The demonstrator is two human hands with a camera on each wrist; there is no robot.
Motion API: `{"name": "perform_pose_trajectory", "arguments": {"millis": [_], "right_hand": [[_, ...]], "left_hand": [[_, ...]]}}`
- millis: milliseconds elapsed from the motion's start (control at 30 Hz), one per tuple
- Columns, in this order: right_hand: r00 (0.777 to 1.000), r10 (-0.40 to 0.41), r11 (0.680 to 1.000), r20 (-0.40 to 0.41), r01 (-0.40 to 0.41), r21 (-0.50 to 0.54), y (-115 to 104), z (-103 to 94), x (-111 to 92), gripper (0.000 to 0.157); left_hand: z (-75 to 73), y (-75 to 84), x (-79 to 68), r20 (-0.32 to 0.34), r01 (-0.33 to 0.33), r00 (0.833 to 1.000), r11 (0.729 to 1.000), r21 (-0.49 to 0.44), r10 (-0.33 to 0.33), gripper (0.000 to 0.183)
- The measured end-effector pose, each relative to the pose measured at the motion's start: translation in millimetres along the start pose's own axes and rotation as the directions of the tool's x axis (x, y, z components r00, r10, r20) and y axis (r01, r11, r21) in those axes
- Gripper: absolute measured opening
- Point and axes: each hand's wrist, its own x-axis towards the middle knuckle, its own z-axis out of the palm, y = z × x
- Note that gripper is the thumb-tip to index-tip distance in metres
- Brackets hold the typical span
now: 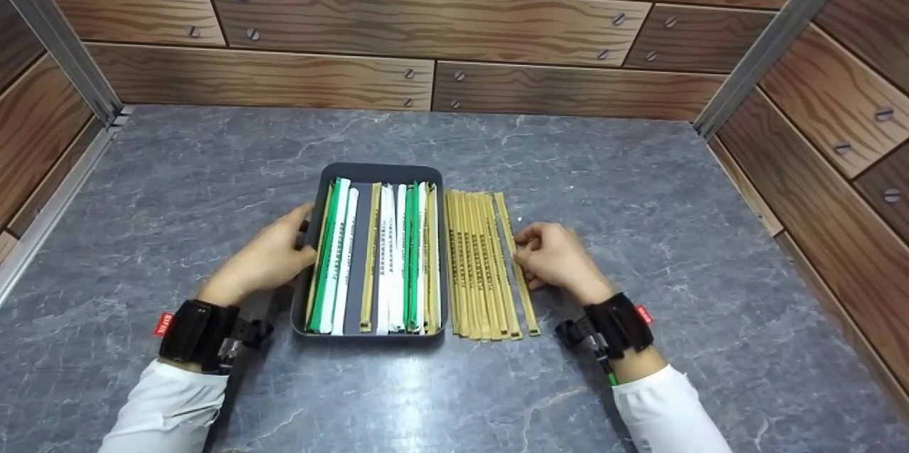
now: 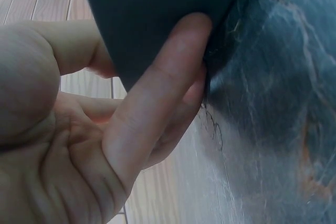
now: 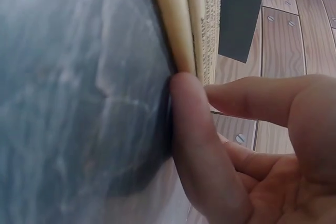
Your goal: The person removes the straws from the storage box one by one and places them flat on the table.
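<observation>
Grips left wall of dark grey rectangular tray (image 1: 383,172) with left hand (image 1: 266,254), thumb at the rim, fingers against outer face; narrow grip, holding tray by its side; pinches right edge of outermost gold stick packet (image 1: 526,304) with right hand (image 1: 557,258), thumb and fingertip close together, also narrow; outermost one flat on grey marbled table (image 1: 241,148), slightly slanted, just right of row of gold stick packets (image 1: 479,282), side by side, dark printing along the middle; row just beside tray's right wall; inside tray, two lengthwise groups, bare strip of tray floor between; left group: gold at the wall, then green stick packet (image 1: 329,254), then white stick packets (image 1: 343,282); right group: gold first, several white, another green, more white and gold by right wall; exact count too tight to tell; black wristbands (image 1: 195,329) with red tags (image 1: 163,324) on both wrists, white sleeves (image 1: 167,403) below; wood-plank-print panels (image 1: 426,20) with screw heads at back and sides, metal corner posts (image 1: 785,27) between
</observation>
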Motion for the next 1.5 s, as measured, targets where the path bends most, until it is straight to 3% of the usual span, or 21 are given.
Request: {"name": "perform_pose_trajectory", "arguments": {"millis": [433, 800, 1100, 1300, 1500], "right_hand": [[1.000, -0.019, 1.000, 0.024, 0.019, 0.007, -3.7, 4.9, -1.6, 0.044], [0.999, -0.031, 1.000, 0.009, 0.030, 0.001, -6.4, 8.8, -1.9, 0.046], [0.998, -0.061, 0.998, -0.013, 0.061, 0.024, -12.2, -3.4, -6.0, 0.046], [0.975, -0.198, 0.980, -0.098, 0.197, -0.024, -36.9, -9.9, -12.7, 0.044], [0.952, -0.307, 0.948, -0.010, 0.305, -0.090, -91.8, 2.9, -7.5, 0.043]], "left_hand": [[-0.1, 0.9, 0.1, 0.010, 0.022, 1.000, 1.000, -0.010, -0.022, 0.081], [-0.5, 1.7, -0.1, 0.001, -0.002, 1.000, 1.000, -0.022, 0.002, 0.080], [0.4, 0.2, -0.7, -0.001, 0.009, 1.000, 1.000, -0.027, -0.009, 0.081], [2.0, -0.8, 0.0, 0.000, -0.002, 1.000, 1.000, -0.015, 0.002, 0.080], [0.5, -0.9, 0.0, -0.007, -0.002, 1.000, 1.000, 0.000, 0.002, 0.080]]}}
